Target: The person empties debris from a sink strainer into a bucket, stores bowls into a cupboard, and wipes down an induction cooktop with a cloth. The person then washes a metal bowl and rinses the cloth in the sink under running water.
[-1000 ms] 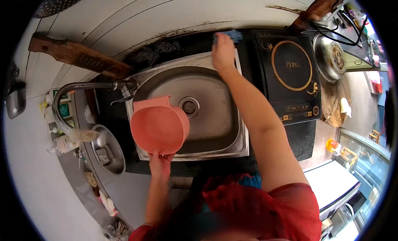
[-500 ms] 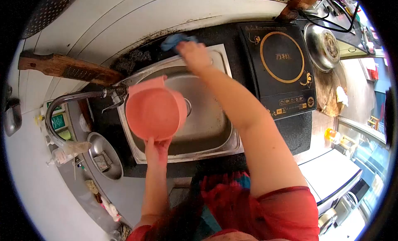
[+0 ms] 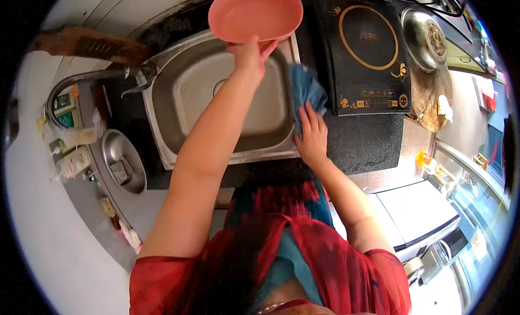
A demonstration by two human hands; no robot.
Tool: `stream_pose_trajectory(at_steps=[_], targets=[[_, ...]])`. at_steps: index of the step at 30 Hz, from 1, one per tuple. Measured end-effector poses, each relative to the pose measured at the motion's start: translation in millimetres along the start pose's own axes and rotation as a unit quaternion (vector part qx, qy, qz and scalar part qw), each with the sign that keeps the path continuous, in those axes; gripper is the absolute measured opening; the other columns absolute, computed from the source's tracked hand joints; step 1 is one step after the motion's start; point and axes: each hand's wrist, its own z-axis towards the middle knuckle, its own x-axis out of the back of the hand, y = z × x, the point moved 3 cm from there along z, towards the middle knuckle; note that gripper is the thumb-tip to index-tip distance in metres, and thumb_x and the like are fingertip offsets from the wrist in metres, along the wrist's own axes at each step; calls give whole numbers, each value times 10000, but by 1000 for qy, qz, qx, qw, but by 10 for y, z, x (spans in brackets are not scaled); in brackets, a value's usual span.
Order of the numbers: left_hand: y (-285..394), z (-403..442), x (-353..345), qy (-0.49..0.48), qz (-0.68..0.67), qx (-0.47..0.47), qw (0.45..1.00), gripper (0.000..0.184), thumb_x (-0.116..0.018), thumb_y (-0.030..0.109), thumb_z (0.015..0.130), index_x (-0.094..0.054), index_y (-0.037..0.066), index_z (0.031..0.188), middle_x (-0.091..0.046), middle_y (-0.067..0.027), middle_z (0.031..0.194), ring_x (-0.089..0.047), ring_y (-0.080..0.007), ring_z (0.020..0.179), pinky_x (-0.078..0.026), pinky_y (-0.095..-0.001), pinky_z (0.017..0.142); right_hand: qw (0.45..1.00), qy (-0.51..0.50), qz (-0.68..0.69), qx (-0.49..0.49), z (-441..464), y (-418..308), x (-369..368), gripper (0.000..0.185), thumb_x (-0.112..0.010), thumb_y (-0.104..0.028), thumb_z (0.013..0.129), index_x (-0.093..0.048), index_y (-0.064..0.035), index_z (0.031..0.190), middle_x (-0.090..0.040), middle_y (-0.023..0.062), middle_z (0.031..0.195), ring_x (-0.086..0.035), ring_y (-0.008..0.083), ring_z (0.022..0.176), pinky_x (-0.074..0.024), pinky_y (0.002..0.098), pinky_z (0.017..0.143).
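My left hand [image 3: 249, 59] reaches over the sink and grips a pink plastic basin [image 3: 257, 17] by its near rim. The basin is held above the sink's far right corner, its top cut off by the frame edge. To the right, my right hand [image 3: 313, 132] presses a blue cloth [image 3: 306, 90] down on the black counter, between the sink and the induction cooker. Its fingers lie stretched over the cloth's near end. Beneath my left forearm is the steel sink [image 3: 187, 93], with its drain partly covered by the arm.
An induction cooker [image 3: 368, 55] stands right of the sink, with a steel lid [image 3: 425, 41] beyond it. On the left are the curved faucet [image 3: 57, 93], a wooden board [image 3: 95, 44], a metal bowl [image 3: 123, 166] and several bottles.
My left hand has carried the pink basin from the sink's left side up to its far right. My right hand has brought the blue cloth from the back counter to the right side.
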Motion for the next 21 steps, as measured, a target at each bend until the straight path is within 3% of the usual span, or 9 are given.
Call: stream_pose_trajectory(at_steps=[3,4,6,10,14,16,18,20,21], targets=[[80,-312,-108,-30,19,91,995,948,-669,181,803,88,191,1373,-336,-210,1272,-593,-286,888,-564,-454,753,992,-86,37,80,-575,92,70,739,-668,-65,652,-395,-83,1338,-348,106,1413,-372,324,1232,-309,431,1016],[167,-472,-137,-35,44,80,995,868,-658,204,830,9,122,1379,-333,-245,1290,-622,-310,881,-557,-460,800,986,-112,38,116,-662,97,66,747,-666,-71,642,-396,-83,1339,-353,102,1411,-376,314,1235,-317,430,1012],[156,-725,10,-3,69,100,993,863,-658,226,835,-20,110,1404,-348,-229,1277,-626,-305,881,-558,-431,755,970,-158,36,184,-698,18,-7,740,-651,-74,638,-404,-79,1335,-371,96,1400,-388,297,1235,-327,426,1006],[200,-1482,701,34,74,90,993,600,-582,182,887,-249,83,1376,-487,-159,1159,-619,-256,864,-542,-373,732,928,-199,37,312,-610,-418,-288,630,-572,-64,699,-431,-62,1313,-402,88,1379,-408,268,1235,-335,416,1011],[533,-2429,1648,181,83,-15,980,466,-506,113,910,-313,125,1334,-499,-109,1133,-570,-207,869,-514,-332,707,889,-205,54,406,-504,-1169,-716,547,-516,-59,750,-446,-39,1292,-403,81,1376,-392,259,1249,-336,402,1019],[619,-2882,2428,303,57,-85,948,493,-542,213,901,-314,115,1326,-439,-113,1211,-537,-224,926,-510,-354,712,871,-213,57,439,-499,-1621,-1020,533,-503,-58,763,-444,-33,1292,-399,78,1378,-382,257,1256,-339,399,1017],[960,-3233,3064,490,-8,-53,870,519,-567,317,873,-329,110,1285,-458,-111,1061,-530,-241,876,-521,-376,726,854,-212,68,470,-469,-2067,-1306,529,-495,-48,768,-441,-24,1293,-394,77,1378,-384,254,1243,-345,382,1013],[1222,-3461,3980,568,-128,-41,812,593,-594,357,855,-287,122,1305,-404,-151,1178,-513,-286,972,-517,-413,801,837,-220,86,493,-406,-2531,-1601,542,-505,-35,758,-439,-24,1296,-395,81,1375,-396,258,1225,-351,378,1008],[1489,-3486,4183,544,-133,-45,827,600,-601,349,854,-276,129,1308,-390,-159,1205,-515,-300,987,-514,-418,819,841,-212,102,487,-355,-2705,-1817,556,-535,-9,730,-456,-33,1279,-434,103,1335,-431,274,1178,-364,378,994]])
